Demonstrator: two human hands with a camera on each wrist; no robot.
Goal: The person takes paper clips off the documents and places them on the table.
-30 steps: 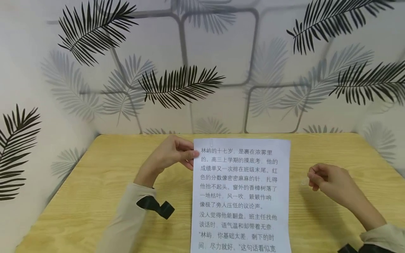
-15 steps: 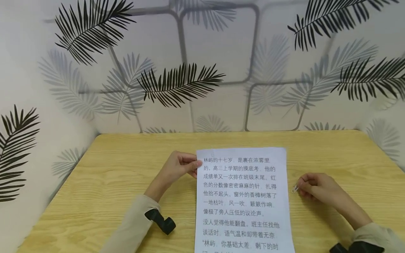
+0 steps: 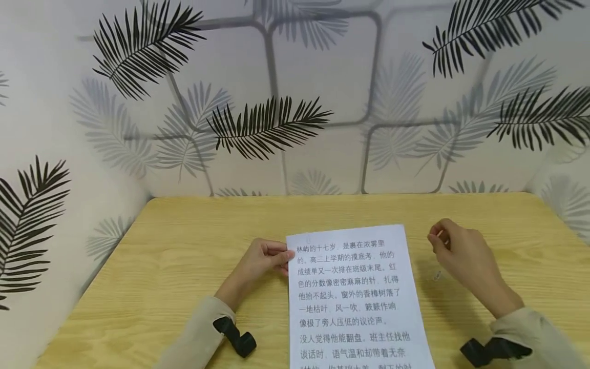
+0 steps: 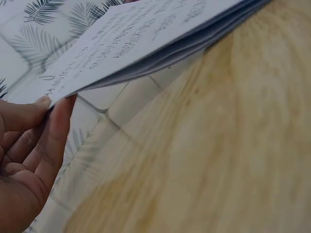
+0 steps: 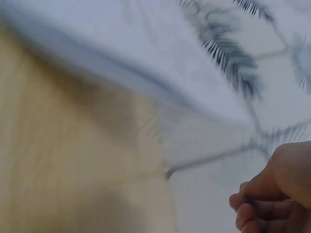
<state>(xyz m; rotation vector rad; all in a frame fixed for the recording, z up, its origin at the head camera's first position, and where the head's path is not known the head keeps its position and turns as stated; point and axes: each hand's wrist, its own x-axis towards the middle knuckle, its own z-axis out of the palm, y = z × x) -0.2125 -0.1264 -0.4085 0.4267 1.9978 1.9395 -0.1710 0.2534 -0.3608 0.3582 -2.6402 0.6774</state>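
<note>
My left hand (image 3: 259, 264) pinches the upper left edge of a stack of printed sheets (image 3: 350, 302), thumb on top and fingers beneath. In the left wrist view this corner stands raised off the table, and gaps show between the sheets. A paper clip (image 4: 47, 77) sits on the stack near that corner, faint in the head view. My right hand (image 3: 467, 264) hovers to the right of the stack, apart from it. Its fingers (image 5: 245, 213) are curled with the thumb near the index finger, and nothing shows between them. Below it, a small paper clip (image 3: 438, 275) lies on the table.
The sheets lie over a light wood-grain table (image 3: 193, 236). Behind it stands a pale wall covering (image 3: 322, 148) with a leaf pattern. A black strap (image 3: 235, 335) circles the left sleeve, and another black strap (image 3: 495, 351) the right one.
The right hand has let go of the small paper clip, which stays on the table, and has risen away from it. The stack has come lower and turned slightly in the left hand's pinch.
</note>
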